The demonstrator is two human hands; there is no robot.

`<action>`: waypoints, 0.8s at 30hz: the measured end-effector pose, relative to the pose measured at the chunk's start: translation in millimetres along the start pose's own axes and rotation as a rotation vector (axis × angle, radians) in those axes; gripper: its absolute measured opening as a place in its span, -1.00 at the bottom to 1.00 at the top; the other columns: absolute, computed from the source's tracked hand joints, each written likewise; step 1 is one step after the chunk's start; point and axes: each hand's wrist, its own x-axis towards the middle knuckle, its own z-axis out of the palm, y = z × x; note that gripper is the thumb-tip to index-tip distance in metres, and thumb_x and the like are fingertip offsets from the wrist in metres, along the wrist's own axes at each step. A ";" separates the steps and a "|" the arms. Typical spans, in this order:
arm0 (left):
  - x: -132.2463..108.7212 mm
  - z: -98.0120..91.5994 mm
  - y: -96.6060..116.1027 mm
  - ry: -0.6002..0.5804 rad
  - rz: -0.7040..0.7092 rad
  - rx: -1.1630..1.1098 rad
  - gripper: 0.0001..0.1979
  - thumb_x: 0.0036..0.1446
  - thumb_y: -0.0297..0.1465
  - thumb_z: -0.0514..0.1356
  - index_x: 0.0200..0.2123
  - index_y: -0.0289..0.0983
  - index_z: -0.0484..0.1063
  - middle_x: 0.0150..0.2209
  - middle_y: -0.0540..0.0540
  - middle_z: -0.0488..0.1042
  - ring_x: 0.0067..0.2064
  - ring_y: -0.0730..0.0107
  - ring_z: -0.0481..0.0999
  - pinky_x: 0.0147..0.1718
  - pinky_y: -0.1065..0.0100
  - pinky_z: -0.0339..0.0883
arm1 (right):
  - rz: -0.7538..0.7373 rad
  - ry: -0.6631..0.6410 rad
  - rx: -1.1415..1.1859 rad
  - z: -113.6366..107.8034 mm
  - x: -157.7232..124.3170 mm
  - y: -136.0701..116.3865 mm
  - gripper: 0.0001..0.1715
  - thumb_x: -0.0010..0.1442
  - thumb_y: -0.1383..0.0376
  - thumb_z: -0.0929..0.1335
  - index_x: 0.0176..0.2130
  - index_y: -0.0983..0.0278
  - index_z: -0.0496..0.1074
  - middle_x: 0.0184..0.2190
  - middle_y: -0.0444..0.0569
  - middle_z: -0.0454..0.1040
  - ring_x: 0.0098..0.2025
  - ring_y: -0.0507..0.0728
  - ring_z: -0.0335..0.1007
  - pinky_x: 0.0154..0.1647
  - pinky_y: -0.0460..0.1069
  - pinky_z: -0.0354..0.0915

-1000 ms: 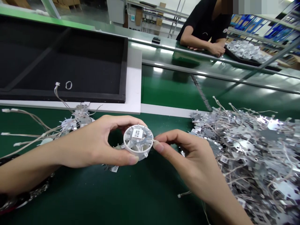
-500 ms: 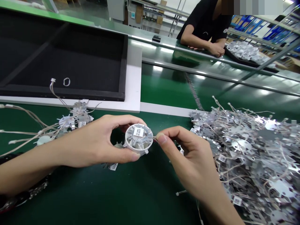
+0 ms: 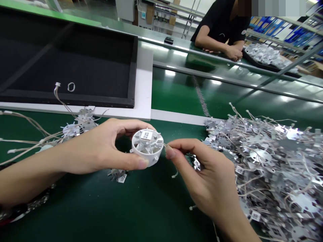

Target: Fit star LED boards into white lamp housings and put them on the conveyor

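Between thumb and fingers of my left hand (image 3: 111, 148) is a round white plastic fan housing (image 3: 148, 157), tilted so its top faces me. Inside it sits a metal star-shaped plate with a white printed label (image 3: 146, 135). A thin cable (image 3: 163, 144) leaves the right side of the rim, pinched by the thumb and forefinger of my right hand (image 3: 199, 168). A small white connector (image 3: 174, 175) hangs below that hand. Under my left hand, a labelled metal plate (image 3: 118, 175) lies on the green table.
A large heap of metal plates with cables (image 3: 277, 168) covers the right side. More plates (image 3: 85, 117) with wires lie at left, by a black tray (image 3: 131, 74) on a white board (image 3: 145, 84). Across a green conveyor belt (image 3: 174, 90), a co-worker (image 3: 222, 33) leans over the table.
The fan housing has tipped, showing more of its side wall, and moved slightly left and up. The cable at its rim shows more clearly, with its connector now visible below my right hand.
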 end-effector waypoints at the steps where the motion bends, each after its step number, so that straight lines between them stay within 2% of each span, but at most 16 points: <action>1: 0.1 -0.4 -0.2 0.003 0.006 -0.004 -0.66 0.05 -0.26 0.44 -0.06 -0.06 0.59 -0.19 0.08 0.65 -0.19 0.34 0.63 -0.27 0.47 0.45 | -0.037 0.008 -0.032 0.4 -0.6 0.8 -0.88 0.28 0.43 0.42 -0.27 0.22 0.55 -0.37 -0.26 0.66 -0.39 -0.07 0.56 -0.33 -0.22 0.37; 7: 0.2 -4.5 -1.5 -0.027 0.057 -0.041 -0.67 0.02 -0.29 0.46 -0.10 -0.09 0.62 -0.21 0.07 0.65 -0.20 0.31 0.63 -0.19 0.41 0.46 | -0.247 0.018 -0.098 1.3 -3.9 4.6 -0.85 0.33 0.48 0.37 -0.22 0.34 0.57 -0.40 -0.12 0.62 -0.42 -0.01 0.48 -0.38 -0.11 0.33; 12: 0.4 -3.6 -0.9 -0.038 0.069 -0.085 -0.71 0.02 -0.31 0.45 -0.13 -0.08 0.62 -0.23 0.09 0.64 -0.22 0.35 0.62 -0.25 0.48 0.45 | -0.303 0.019 -0.089 2.5 -3.3 6.4 -0.84 0.33 0.50 0.37 -0.21 0.38 0.58 -0.44 -0.08 0.59 -0.45 0.01 0.43 -0.39 -0.07 0.32; 15: -0.7 -1.4 1.2 -0.002 0.093 -0.053 -0.72 0.03 -0.27 0.45 -0.14 -0.09 0.62 -0.25 0.07 0.63 -0.23 0.36 0.61 -0.28 0.49 0.46 | -0.248 0.004 -0.033 3.6 -2.6 6.9 -0.87 0.31 0.47 0.38 -0.21 0.35 0.58 -0.36 -0.05 0.65 -0.35 0.05 0.53 -0.30 -0.07 0.39; 19: -4.8 1.1 4.4 0.049 -0.003 -0.022 -0.63 0.03 -0.18 0.44 -0.08 -0.07 0.58 -0.15 -0.01 0.62 -0.24 0.25 0.63 -0.49 0.47 0.48 | -0.115 0.006 0.000 4.9 -2.2 3.7 -0.83 0.31 0.39 0.39 -0.11 0.31 0.58 -0.28 -0.07 0.70 -0.32 0.05 0.60 -0.29 -0.09 0.44; 24: -7.6 2.3 4.2 0.064 -0.012 0.016 -0.60 0.05 -0.19 0.42 -0.03 -0.07 0.54 -0.11 -0.02 0.60 -0.35 0.30 0.62 -0.57 0.46 0.48 | 0.089 -0.004 0.137 4.3 1.3 -1.3 -0.93 0.27 0.36 0.44 -0.26 0.23 0.61 -0.36 -0.18 0.70 -0.36 0.00 0.61 -0.31 -0.17 0.45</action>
